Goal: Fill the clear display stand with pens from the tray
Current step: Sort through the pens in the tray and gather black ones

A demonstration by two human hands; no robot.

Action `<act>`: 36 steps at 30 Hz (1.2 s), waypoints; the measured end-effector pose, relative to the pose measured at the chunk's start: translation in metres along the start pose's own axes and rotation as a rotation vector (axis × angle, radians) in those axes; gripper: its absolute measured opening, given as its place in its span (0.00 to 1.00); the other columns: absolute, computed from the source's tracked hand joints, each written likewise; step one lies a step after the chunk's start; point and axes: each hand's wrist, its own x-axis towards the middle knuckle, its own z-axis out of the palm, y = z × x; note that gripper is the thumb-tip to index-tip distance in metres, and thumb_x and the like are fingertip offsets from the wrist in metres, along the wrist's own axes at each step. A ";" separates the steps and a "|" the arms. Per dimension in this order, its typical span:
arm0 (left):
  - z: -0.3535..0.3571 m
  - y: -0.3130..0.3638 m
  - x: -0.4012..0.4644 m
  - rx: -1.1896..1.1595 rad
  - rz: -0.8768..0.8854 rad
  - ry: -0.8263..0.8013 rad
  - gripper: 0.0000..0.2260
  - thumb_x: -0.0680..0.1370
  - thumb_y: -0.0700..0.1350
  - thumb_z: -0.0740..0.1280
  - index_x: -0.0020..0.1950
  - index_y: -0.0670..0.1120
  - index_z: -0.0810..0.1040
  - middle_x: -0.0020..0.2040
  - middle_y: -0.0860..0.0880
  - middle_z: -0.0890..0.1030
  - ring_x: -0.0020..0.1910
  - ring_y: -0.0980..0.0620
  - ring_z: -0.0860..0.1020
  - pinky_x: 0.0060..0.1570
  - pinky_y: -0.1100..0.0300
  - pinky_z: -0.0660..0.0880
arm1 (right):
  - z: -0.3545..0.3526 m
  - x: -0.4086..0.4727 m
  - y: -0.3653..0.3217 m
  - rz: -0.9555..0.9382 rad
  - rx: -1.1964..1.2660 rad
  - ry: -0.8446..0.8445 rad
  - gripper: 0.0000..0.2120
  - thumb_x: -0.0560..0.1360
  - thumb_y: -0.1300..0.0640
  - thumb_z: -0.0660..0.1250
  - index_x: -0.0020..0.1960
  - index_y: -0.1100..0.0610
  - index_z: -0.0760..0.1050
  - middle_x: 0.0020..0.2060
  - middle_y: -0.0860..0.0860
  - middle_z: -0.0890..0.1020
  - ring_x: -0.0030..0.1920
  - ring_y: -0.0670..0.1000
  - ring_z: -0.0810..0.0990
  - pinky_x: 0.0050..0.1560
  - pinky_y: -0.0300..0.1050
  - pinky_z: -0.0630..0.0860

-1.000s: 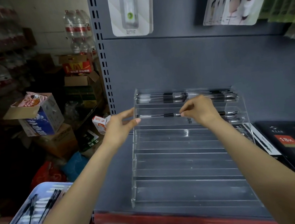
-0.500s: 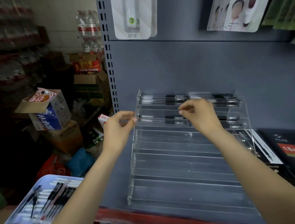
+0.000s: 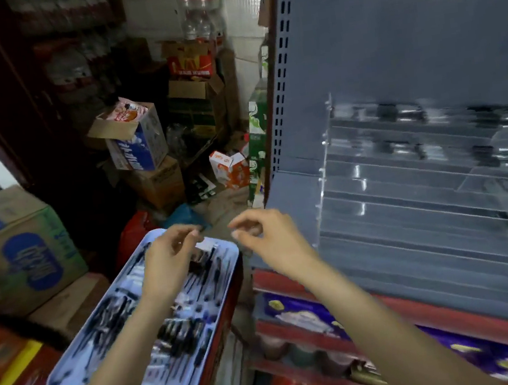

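Both hands — left, right — hover loosely curled, empty: pinch one pen from the tray — then to the stand.

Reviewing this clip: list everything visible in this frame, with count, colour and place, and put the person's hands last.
display stand: one, clear, on the grey shelf at right; only its upper tiers hold pens.
pens in the stand: several, dark, blurred, count unclear.
tray: one, pale blue, lower left.
pens in the tray: many, mostly black, loose.
shelf panel: one, grey, behind the stand.
cardboard boxes: several, brown, stacked at back left.
blue-printed carton: one, far left.
bottles: several, clear, top centre.
left hand: over the tray, fingers loosely curled, holding nothing visible.
right hand: between tray and stand, apparently empty.
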 end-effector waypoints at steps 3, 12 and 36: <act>-0.041 -0.053 -0.009 0.093 -0.097 -0.063 0.05 0.78 0.42 0.65 0.49 0.46 0.80 0.44 0.46 0.82 0.45 0.48 0.80 0.43 0.58 0.73 | 0.069 0.004 -0.009 0.075 -0.011 -0.113 0.11 0.78 0.58 0.63 0.59 0.56 0.77 0.55 0.50 0.81 0.52 0.48 0.79 0.51 0.35 0.73; -0.093 -0.171 -0.039 0.559 -0.083 -0.407 0.17 0.81 0.44 0.59 0.71 0.46 0.67 0.70 0.45 0.69 0.66 0.45 0.69 0.61 0.52 0.69 | 0.209 0.009 0.021 0.392 -0.123 -0.345 0.20 0.81 0.58 0.60 0.72 0.56 0.64 0.69 0.53 0.71 0.59 0.56 0.77 0.61 0.51 0.73; -0.100 -0.217 -0.055 0.431 -0.061 -0.496 0.24 0.80 0.44 0.61 0.75 0.48 0.59 0.78 0.50 0.48 0.75 0.50 0.55 0.70 0.54 0.63 | 0.264 0.034 0.022 0.211 -0.611 -0.254 0.10 0.79 0.56 0.60 0.59 0.58 0.73 0.53 0.55 0.75 0.52 0.57 0.76 0.47 0.51 0.74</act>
